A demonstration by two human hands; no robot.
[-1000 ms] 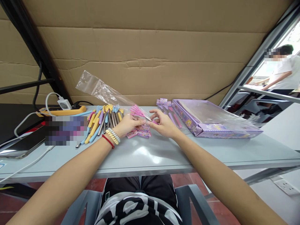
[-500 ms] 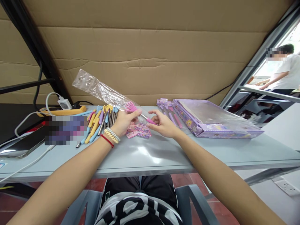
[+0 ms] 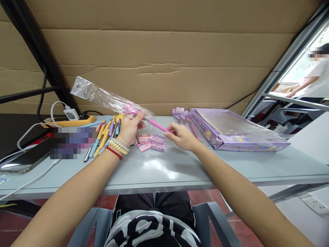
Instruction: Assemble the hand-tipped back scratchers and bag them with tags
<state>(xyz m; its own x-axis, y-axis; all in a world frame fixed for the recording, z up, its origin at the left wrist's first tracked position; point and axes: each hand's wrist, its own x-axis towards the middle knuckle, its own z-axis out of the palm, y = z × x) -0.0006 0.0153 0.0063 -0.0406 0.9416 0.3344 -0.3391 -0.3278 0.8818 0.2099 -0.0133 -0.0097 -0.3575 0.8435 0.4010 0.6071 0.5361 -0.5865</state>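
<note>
Over the grey tabletop [image 3: 167,175], the slim pink-handled stick [image 3: 158,125] is only partly inside the clear plastic bag [image 3: 102,98] (handle outside), right hand [image 3: 182,136] gripping the handle, left hand [image 3: 130,128] pinching the bag.

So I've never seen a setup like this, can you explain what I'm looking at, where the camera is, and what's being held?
There's no machine here: these are a person's own bare hands, seen from one camera worn on their head, looking forward and down. The left hand grips a clear plastic bag. The right hand pinches the handle end of a pink stick, whose other end shows blurrily through the plastic. On the grey table, colourful sticks lie to the left, small pink and purple cards in the middle, and a purple box to the right. Another person is in the background.
</note>
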